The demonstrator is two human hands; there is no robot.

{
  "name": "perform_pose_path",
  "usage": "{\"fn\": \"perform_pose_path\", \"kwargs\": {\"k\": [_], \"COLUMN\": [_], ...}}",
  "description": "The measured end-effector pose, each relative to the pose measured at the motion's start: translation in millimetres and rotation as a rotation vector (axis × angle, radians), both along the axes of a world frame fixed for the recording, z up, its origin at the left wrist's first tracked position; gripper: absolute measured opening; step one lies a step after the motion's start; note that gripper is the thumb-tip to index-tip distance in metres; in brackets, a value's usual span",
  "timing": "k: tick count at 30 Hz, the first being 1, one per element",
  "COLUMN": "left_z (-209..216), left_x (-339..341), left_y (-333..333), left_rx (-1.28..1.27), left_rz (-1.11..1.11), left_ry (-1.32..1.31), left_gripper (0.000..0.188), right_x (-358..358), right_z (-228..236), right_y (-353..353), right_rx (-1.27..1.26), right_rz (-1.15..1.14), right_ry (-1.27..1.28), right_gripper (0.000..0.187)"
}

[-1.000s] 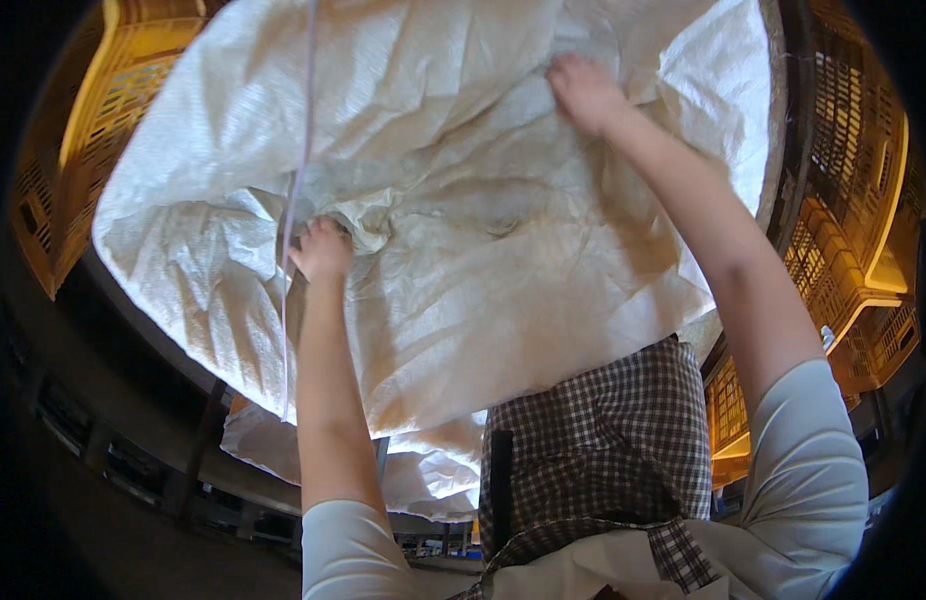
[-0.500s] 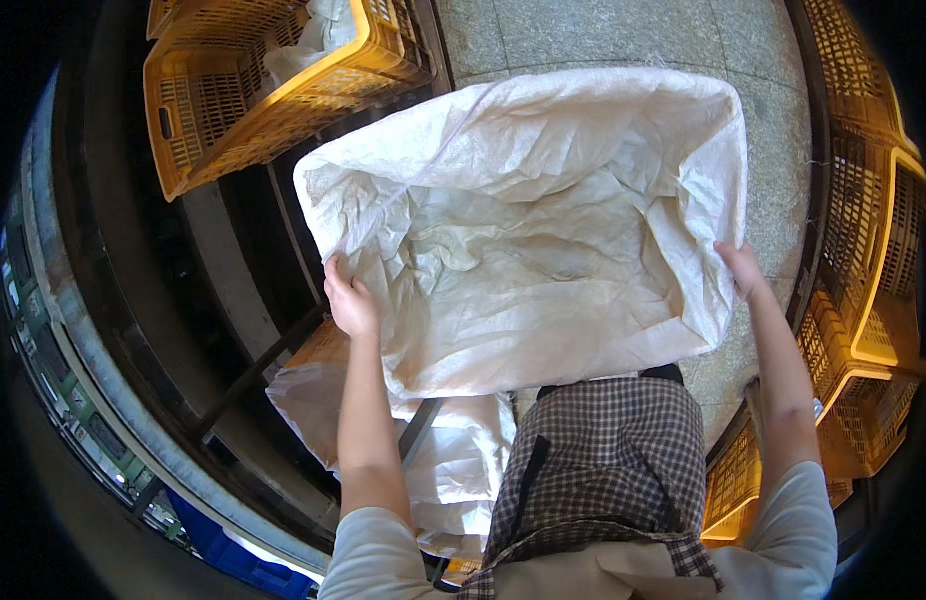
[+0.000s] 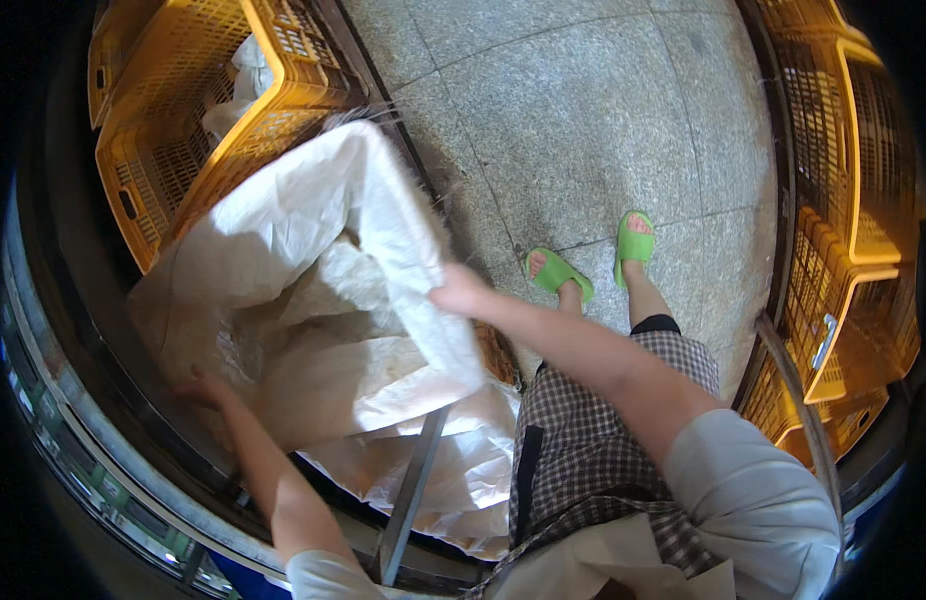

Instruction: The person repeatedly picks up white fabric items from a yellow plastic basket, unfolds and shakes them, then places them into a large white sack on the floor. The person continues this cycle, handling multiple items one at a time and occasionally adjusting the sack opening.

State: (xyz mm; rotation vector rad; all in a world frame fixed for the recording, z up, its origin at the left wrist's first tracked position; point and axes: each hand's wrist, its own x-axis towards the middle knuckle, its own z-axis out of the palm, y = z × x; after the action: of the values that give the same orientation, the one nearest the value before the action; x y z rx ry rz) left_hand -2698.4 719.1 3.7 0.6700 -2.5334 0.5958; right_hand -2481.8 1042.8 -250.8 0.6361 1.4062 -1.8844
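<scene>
A rectangular crate-shaped container lined with white woven plastic sheet (image 3: 368,400) hangs tilted at my left, its cloth folded over the rim; the frame beneath is hidden. My right hand (image 3: 463,292) is closed on the rim at its right side. At the lower left side my left hand (image 3: 205,390) touches the same liner, blurred and partly in shadow, so its grip is unclear. Folds show inside the container. Just below it lies another white woven sheet (image 3: 473,440), beside a grey metal bar (image 3: 413,490).
Yellow mesh crates stand in a row at the left, one crate (image 3: 133,215) holding white bundles. More yellow crates (image 3: 858,290) line the right side, behind a dark rail (image 3: 780,230). Grey stone floor (image 3: 553,130) lies between, with my green slippers (image 3: 635,245) on it.
Both hands have carried the lined container from in front of me to the left, turning it. The floor and my feet have come into sight.
</scene>
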Motion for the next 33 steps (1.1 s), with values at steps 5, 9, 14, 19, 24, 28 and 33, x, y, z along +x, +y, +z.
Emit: {"fn": "perform_pose_path", "kwargs": {"k": [5,9,14,19,24,28,33], "left_z": [-114,-147,-169,-187,-164,-167,-203], "left_x": [75,149,208,240,226,257,289], "left_y": [69,92,107,122,123,154,175], "left_rx": [0.817,1.047,1.153,1.215,1.121,0.946,0.922], "left_rz": [-0.437,-0.572,-0.211,-0.15,-0.228,-0.217,-0.012], "left_ry": [-0.06,-0.346,-0.296,-0.479,-0.689,-0.773,-0.867], "left_gripper": [0.059,0.052,0.048,0.055,0.057,0.056,0.068], "right_x": [-16,-7,-23,-71,-69,-28,-10], "right_z": [17,11,11,36,56,45,17], "right_y": [-77,-98,-103,-114,-126,-95,-32], "right_rx": [0.184,0.259,0.288,0.17,0.253,0.222,0.103], "right_rz": [-0.006,0.066,0.147,0.223,0.058,0.09,0.422], "right_ry": [-0.053,-0.078,-0.02,0.212,0.173,-0.016,0.104], "right_gripper": [0.039,0.036,0.031,0.04,0.037,0.044,0.052]}}
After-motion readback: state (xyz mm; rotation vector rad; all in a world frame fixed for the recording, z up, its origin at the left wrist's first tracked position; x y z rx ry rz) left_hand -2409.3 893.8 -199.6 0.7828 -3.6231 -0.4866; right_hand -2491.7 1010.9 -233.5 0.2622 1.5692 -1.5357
